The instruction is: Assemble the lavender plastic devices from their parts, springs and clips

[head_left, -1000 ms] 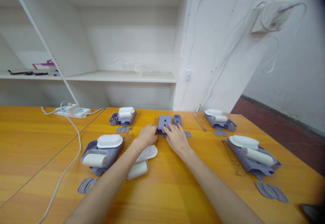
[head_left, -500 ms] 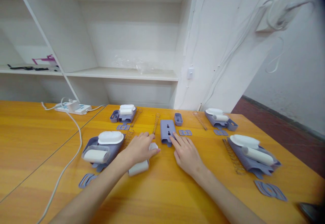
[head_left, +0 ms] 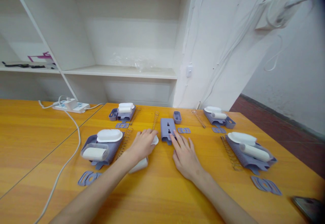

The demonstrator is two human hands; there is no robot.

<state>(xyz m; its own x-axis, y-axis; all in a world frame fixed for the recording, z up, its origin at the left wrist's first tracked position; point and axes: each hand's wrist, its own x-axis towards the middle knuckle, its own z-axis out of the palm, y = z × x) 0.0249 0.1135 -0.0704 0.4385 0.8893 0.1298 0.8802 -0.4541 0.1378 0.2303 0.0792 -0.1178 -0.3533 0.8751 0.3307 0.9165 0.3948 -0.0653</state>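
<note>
At the middle of the table a purple plastic housing (head_left: 167,128) with two dark keyhole slots lies slot side up. My right hand (head_left: 186,158) is flat with its fingers spread, the fingertips touching the housing's near right edge. Just left of the housing, my left hand (head_left: 143,145) curls its fingers over a white rounded piece (head_left: 155,140), which is mostly hidden under the hand. A white cylinder (head_left: 140,165) lies beneath my left wrist, partly covered. Beyond the left hand stretches a coil spring (head_left: 155,119). A small purple tray (head_left: 177,117) and flat purple cut-out plate (head_left: 184,130) lie right of the housing.
Similar sets of purple housings with white parts lie at left (head_left: 110,142), far left (head_left: 126,112), right (head_left: 251,148) and far right (head_left: 215,115), with springs and flat plates nearby. A power strip (head_left: 71,105) trails a white cable (head_left: 79,139). A phone (head_left: 309,205) is at the right corner.
My left hand has drawn its thumb in and closed over the white piece. My right hand stays at the housing. The view has shifted slightly.
</note>
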